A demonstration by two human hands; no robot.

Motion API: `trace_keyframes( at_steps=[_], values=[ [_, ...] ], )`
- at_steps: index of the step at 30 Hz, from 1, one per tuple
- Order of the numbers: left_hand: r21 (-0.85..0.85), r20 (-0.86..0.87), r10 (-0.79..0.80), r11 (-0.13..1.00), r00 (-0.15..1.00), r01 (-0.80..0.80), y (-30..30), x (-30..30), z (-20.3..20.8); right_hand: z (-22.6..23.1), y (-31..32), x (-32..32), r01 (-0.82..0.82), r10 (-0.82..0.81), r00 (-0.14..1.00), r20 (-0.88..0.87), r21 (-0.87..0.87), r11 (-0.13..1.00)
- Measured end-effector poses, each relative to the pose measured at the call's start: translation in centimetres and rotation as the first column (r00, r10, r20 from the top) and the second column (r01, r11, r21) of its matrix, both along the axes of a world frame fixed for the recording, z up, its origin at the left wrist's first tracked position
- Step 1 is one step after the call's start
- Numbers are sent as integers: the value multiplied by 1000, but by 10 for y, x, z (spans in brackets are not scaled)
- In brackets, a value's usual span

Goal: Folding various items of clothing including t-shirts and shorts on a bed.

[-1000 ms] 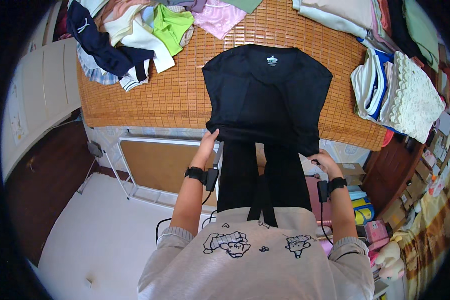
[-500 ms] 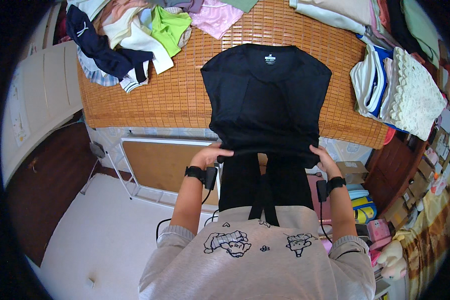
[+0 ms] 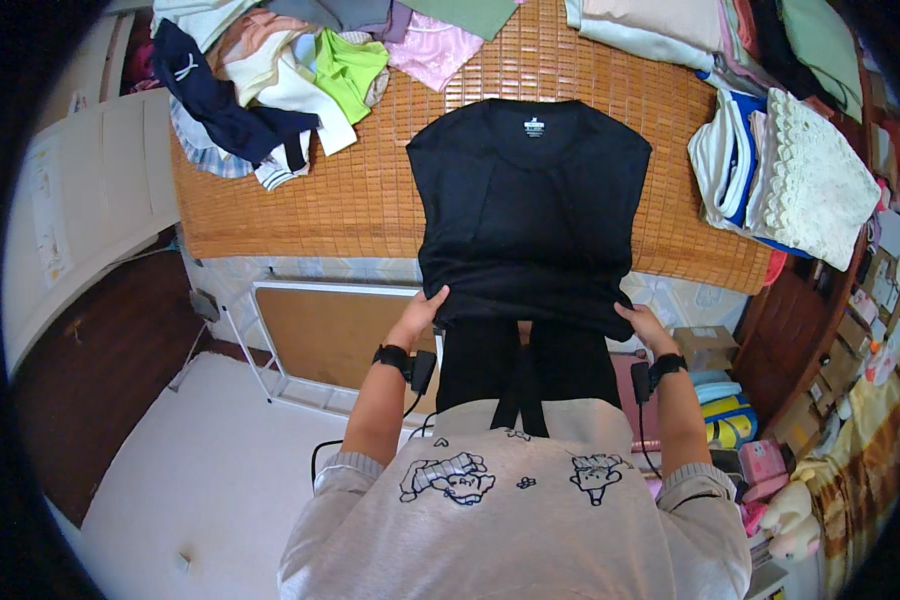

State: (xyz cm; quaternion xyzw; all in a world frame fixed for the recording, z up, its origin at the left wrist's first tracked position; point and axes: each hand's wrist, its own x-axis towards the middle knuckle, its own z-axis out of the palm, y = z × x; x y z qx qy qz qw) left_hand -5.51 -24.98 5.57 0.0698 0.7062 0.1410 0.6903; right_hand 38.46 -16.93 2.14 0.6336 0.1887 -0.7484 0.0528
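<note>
A black short-sleeved T-shirt lies spread with its neckline away from me and a small white print inside the collar. Most of it rests on the woven bamboo mat, while its hem hangs over the near edge. My left hand pinches the hem at its left corner. At the right corner my right hand grips the hem in the same way. Between the two hands the lower cloth is drawn across in loose folds. Both fingertips are partly covered by the fabric.
A loose heap of clothes lies at the far left of the mat. Folded garments and a cream lace piece sit at the right edge, with a folded stack behind. Below the mat leans a folding table; boxes stand at right.
The shirt's upper part now lies flatter and its neckline has closed down. My hands have shifted slightly and still hold the hem; the whole view has tilted a little.
</note>
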Motion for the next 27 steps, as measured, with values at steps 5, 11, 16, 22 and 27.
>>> trace_keyframes(
  at_steps=[5, 11, 16, 22, 27],
  values=[
    [76, 153, 88, 992, 984, -101, 6, 5, 27, 52, 25, -13, -7, 2, 989, 151, 32, 999],
    [-69, 331, 66, 997, 941, -46, 1, -8, 41, 65, 24, -1, 117, -117, 967, -227, -16, 993],
    [-200, 284, 166, 973, 944, -111, -35, -22, 14, 66, 28, 5, -322, 330, 922, -204, 74, 944],
    [49, 250, 320, 939, 914, -342, -26, 2, 37, 71, 28, 13, -195, 256, 950, -181, 298, 934],
    [128, 314, 428, 865, 848, -484, -21, 20, 55, 69, 25, 11, 90, -22, 983, -182, 376, 922]
  ],
)
